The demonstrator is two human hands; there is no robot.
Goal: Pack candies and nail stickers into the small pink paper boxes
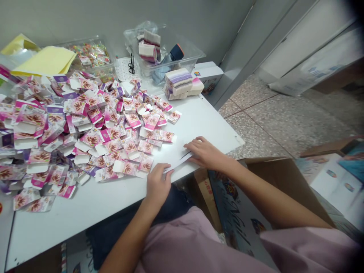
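Observation:
Near the front edge of the white table (85,203), a narrow piece of white folded card (178,162) lies between my hands. My left hand (159,181) pinches its left end between thumb and curled fingers. At the other end, my right hand (202,152) has its fingers bent over the card. What is printed on the card cannot be made out. To the left spreads a heap of small pink and white cartons (113,146), several with open flaps, the nearest close to my left hand.
Stacks of flat purple and white cartons (179,81) stand at the back right beside a clear plastic bin (190,57). Another clear tray (109,57) holds colourful packets. Yellow paper (45,62) lies at the back left. An open cardboard box (273,178) stands below, on my right.

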